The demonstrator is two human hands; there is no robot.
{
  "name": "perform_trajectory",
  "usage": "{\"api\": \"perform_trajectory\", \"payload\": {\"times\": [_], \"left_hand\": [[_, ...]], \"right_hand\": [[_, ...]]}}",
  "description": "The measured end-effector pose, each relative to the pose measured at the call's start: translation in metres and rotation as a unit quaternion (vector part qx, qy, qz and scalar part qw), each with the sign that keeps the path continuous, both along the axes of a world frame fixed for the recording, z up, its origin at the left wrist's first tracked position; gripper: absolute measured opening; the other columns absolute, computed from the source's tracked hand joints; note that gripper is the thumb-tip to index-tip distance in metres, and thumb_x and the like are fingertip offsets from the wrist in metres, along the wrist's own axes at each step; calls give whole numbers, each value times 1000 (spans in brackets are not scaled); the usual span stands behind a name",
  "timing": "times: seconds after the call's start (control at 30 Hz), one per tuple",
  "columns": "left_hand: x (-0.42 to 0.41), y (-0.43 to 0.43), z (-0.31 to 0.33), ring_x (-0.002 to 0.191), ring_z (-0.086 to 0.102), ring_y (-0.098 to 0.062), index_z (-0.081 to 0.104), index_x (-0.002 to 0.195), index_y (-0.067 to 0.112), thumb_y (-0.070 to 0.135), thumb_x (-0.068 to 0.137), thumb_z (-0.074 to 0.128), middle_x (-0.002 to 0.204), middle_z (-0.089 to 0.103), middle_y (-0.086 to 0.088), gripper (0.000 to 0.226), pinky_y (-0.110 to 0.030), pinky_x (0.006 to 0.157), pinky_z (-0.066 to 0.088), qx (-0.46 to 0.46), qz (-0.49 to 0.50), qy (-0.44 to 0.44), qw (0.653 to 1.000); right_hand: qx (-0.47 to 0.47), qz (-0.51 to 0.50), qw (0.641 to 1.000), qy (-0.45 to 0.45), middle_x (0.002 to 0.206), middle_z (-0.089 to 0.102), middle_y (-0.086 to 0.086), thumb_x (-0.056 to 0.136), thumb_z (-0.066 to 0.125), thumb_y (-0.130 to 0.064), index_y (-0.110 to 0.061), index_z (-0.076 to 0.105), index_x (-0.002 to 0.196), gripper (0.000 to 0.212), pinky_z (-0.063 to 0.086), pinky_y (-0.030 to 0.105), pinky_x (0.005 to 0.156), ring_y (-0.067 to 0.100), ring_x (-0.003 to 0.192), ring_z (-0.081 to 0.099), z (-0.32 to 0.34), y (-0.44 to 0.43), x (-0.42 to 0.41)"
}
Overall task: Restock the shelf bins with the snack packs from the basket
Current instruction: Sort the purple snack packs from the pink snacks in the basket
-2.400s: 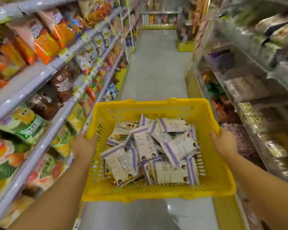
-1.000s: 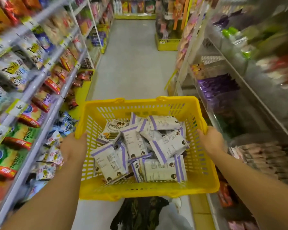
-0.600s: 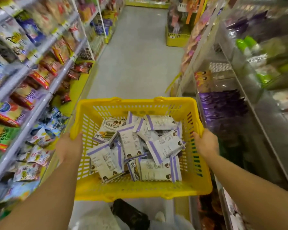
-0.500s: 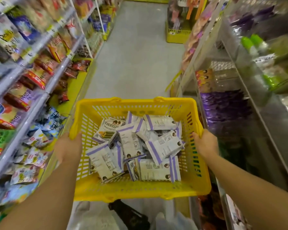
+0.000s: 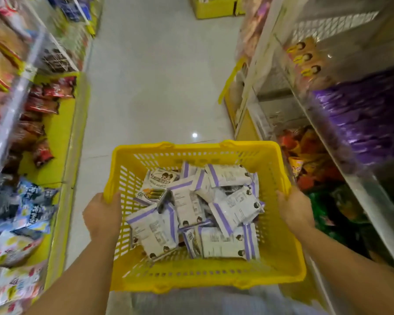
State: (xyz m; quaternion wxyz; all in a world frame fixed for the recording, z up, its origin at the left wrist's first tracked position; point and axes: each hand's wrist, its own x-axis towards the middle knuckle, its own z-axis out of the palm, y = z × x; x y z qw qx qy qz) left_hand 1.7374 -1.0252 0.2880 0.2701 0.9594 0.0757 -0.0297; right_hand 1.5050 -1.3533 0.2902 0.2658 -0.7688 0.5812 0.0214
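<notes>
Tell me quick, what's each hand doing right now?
Left hand: grips the yellow basket by its left rim.
Right hand: grips the right rim.

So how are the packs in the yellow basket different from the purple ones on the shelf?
The basket packs are mostly white with purple stripes; the shelf packs are purple all over. The basket packs lie jumbled in the yellow basket, which the left hand and right hand grip by its rim; the shelf packs are piled up off to the right. Both have purple on them.
</notes>
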Motion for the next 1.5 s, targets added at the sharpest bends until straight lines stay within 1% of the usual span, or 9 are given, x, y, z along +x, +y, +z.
{"api": "perform_trajectory", "payload": {"times": [0.33,0.6,0.87,0.97,1.07,1.17,1.27,1.4,1.5], "left_hand": [[30,-58,-252,82,58,-44,56,73,0,28,90,63,80,62,-29,33,-35,64,28,-30,-38,18,999],[25,-84,-369,72,54,-37,63,79,-2,25,89,65,79,63,-28,29,-33,63,27,-36,-59,17,997],[39,-93,-390,77,59,-40,65,82,-2,26,90,63,78,63,-24,29,-35,64,36,-36,-107,8,994],[34,-91,-390,84,59,-42,62,92,-2,23,93,58,90,65,-26,25,-36,66,36,-19,-127,6,992],[23,-90,-388,93,59,-44,56,115,4,17,94,53,102,64,-25,25,-37,67,33,14,-145,-12,989],[8,-84,-387,95,59,-44,49,126,11,14,95,49,107,63,-23,31,-39,68,33,25,-154,-25,987],[-9,-76,-388,95,59,-43,49,123,12,14,96,47,107,63,-22,27,-39,68,34,15,-158,-19,987],[-37,-66,-391,96,59,-43,47,127,11,11,95,44,110,62,-23,32,-39,68,34,-6,-161,-15,987],[-55,-62,-390,100,58,-43,45,129,11,8,93,43,114,60,-22,36,-43,71,39,-23,-154,-3,988]], "right_hand": [[-29,-44,998,18,107,59,36,95,54,-29,5,52,96,34,45,47,76,49,99,57,-245,-38,12],[-23,-68,997,31,109,59,34,97,51,-27,7,52,103,35,46,46,78,47,101,58,-359,-49,0],[-54,-71,996,19,103,60,30,98,51,-25,4,51,99,29,37,36,65,42,92,59,-376,-56,0],[-55,-58,997,15,106,60,28,97,53,-23,3,47,110,30,40,37,64,40,91,59,-374,-53,-1],[-92,8,995,25,124,51,18,95,53,-17,-14,22,146,60,51,42,66,35,88,61,-374,-40,-12],[-104,77,988,84,124,41,14,93,47,-9,-30,-2,151,79,53,42,65,25,78,54,-375,-28,-30],[-85,82,986,114,130,37,15,90,51,-2,-31,-7,151,89,54,40,73,27,89,56,-369,-23,-45],[-47,65,986,144,144,25,19,93,47,-4,-30,-10,152,85,49,46,88,36,111,52,-359,-10,-66],[-38,53,989,131,145,24,19,93,50,-5,-29,-8,152,86,48,46,91,37,116,49,-346,-4,-78]]}}
